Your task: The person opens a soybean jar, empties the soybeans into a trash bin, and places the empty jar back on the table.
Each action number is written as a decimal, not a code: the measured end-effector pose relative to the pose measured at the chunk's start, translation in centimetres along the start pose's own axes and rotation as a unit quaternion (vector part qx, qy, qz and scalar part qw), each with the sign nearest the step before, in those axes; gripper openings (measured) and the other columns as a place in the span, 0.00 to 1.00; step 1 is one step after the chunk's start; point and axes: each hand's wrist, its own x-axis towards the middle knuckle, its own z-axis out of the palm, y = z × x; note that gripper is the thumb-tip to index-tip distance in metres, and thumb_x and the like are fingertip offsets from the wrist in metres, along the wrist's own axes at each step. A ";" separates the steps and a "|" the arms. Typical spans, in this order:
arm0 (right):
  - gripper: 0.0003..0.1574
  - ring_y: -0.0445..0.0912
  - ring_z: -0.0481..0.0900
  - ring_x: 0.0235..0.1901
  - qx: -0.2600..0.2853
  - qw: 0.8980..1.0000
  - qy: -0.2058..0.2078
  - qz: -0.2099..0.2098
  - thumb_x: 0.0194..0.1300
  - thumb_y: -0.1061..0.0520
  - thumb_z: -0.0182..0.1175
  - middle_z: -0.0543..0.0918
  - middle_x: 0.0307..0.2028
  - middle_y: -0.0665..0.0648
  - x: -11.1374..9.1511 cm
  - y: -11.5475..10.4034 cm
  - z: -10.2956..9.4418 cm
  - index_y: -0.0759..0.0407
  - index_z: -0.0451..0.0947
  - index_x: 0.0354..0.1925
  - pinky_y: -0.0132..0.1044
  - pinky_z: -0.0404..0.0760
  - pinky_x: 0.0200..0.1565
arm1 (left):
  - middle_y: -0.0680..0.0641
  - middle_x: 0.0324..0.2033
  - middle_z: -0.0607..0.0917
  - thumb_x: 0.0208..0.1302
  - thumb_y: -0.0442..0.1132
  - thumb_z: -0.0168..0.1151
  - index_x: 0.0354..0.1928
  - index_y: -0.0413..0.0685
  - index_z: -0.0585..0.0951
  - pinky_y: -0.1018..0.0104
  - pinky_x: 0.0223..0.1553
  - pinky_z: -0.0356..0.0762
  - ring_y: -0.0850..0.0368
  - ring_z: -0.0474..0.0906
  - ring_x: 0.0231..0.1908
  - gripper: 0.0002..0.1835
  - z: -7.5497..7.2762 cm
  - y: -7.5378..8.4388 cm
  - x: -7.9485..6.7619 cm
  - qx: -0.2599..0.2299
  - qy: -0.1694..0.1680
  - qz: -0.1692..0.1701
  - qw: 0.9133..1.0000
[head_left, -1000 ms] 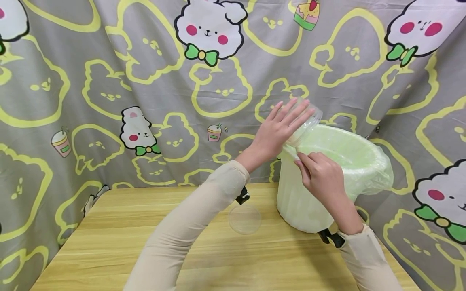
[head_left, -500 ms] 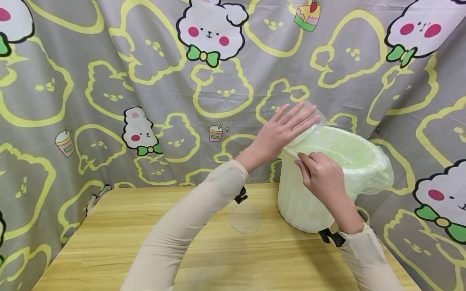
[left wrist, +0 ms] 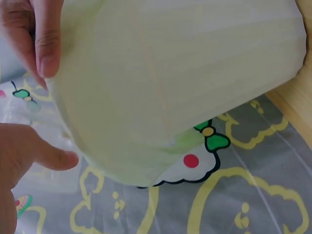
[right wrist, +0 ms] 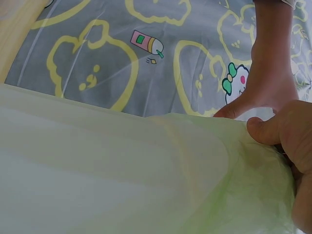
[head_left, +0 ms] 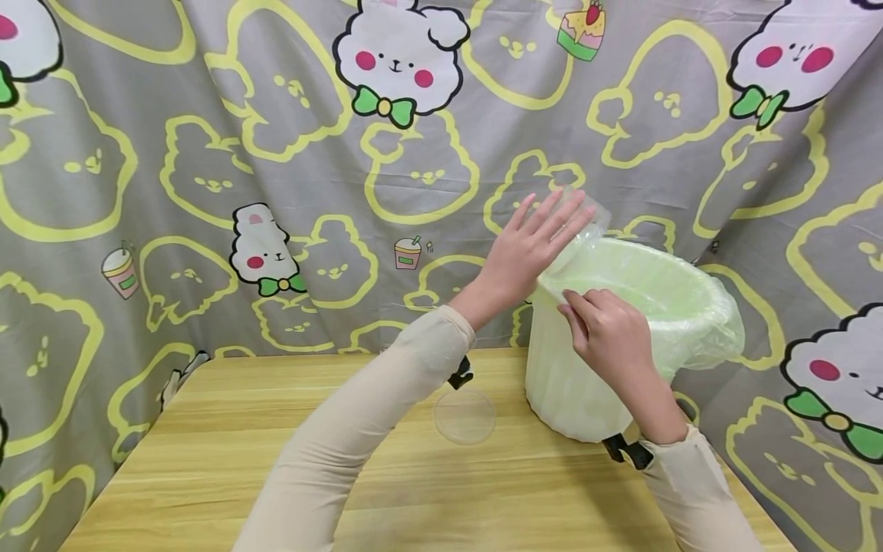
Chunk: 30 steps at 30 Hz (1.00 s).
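Note:
My left hand (head_left: 527,249) holds a clear plastic container (head_left: 595,224) tilted at the left rim of a pale green bin (head_left: 569,376). The fingers lie spread along the container's near side, and my left thumb (left wrist: 56,158) shows in the left wrist view. What the container holds cannot be seen. A thin green bin liner (head_left: 710,330) is folded over the bin's edge. Just below the container, my right hand (head_left: 610,330) pinches the liner at the rim between thumb and curled fingers.
A round clear lid (head_left: 465,416) lies flat on the wooden table (head_left: 290,437), left of the bin. Behind and around the table hangs a grey patterned cloth (head_left: 310,184). The liner bulges out at the bin's right side.
The left hand and the container shift slightly right and down, then back up to the left. The right hand keeps its place on the liner, and the bin stays put.

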 end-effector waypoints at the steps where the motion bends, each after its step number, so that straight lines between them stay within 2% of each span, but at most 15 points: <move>1: 0.10 0.56 0.79 0.23 0.000 1.000 0.000 0.001 0.61 0.63 0.69 0.83 0.24 0.62 0.0 0.0 0.0 0.68 0.87 0.40 0.48 0.78 0.22 | 0.51 0.79 0.60 0.65 0.23 0.47 0.80 0.57 0.59 0.52 0.81 0.45 0.50 0.52 0.80 0.42 0.1 0.1 0.0 -0.001 -0.001 -0.015 1.000; 3: 0.10 0.56 0.79 0.23 0.000 1.000 -0.001 0.003 0.61 0.63 0.69 0.83 0.24 0.62 0.0 0.0 0.0 0.68 0.87 0.40 0.49 0.78 0.22 | 0.52 0.79 0.60 0.65 0.24 0.49 0.80 0.58 0.59 0.52 0.81 0.46 0.50 0.52 0.80 0.42 0.2 0.1 0.1 0.004 -0.002 -0.029 1.000; 5: 0.10 0.56 0.78 0.23 0.001 1.000 -0.002 0.005 0.61 0.62 0.69 0.83 0.24 0.62 -0.1 0.0 0.0 0.68 0.87 0.41 0.49 0.78 0.22 | 0.52 0.79 0.60 0.66 0.24 0.48 0.80 0.58 0.59 0.53 0.81 0.47 0.50 0.52 0.80 0.41 0.2 0.2 0.1 0.007 -0.002 -0.030 1.000; 11: 0.10 0.56 0.78 0.23 0.004 1.000 0.002 0.001 0.61 0.63 0.69 0.83 0.24 0.62 -0.1 -0.1 -0.1 0.68 0.87 0.40 0.48 0.78 0.21 | 0.51 0.78 0.62 0.67 0.23 0.45 0.79 0.57 0.62 0.54 0.80 0.49 0.49 0.54 0.79 0.39 0.7 0.2 0.0 0.000 0.014 -0.023 1.000; 16: 0.10 0.57 0.79 0.23 0.002 1.000 0.003 0.000 0.61 0.63 0.69 0.83 0.24 0.63 -0.1 0.0 -0.1 0.69 0.87 0.40 0.48 0.79 0.22 | 0.51 0.78 0.62 0.69 0.24 0.46 0.79 0.57 0.62 0.54 0.80 0.50 0.50 0.54 0.79 0.38 0.7 0.4 0.0 0.005 0.017 0.002 1.000; 18: 0.10 0.57 0.79 0.23 0.004 1.000 0.004 0.000 0.60 0.63 0.70 0.83 0.24 0.63 -0.1 0.0 -0.1 0.69 0.87 0.40 0.48 0.78 0.22 | 0.51 0.78 0.63 0.68 0.24 0.46 0.79 0.57 0.62 0.54 0.80 0.50 0.50 0.54 0.79 0.38 0.7 0.4 0.0 0.001 0.022 -0.002 1.000; 30: 0.10 0.57 0.79 0.23 -0.003 1.000 -0.001 0.002 0.61 0.63 0.69 0.83 0.24 0.63 0.0 -0.1 -0.2 0.69 0.87 0.39 0.47 0.79 0.22 | 0.53 0.78 0.63 0.73 0.23 0.36 0.78 0.61 0.63 0.53 0.80 0.48 0.51 0.54 0.79 0.37 0.3 0.4 -0.1 0.017 0.053 -0.008 0.998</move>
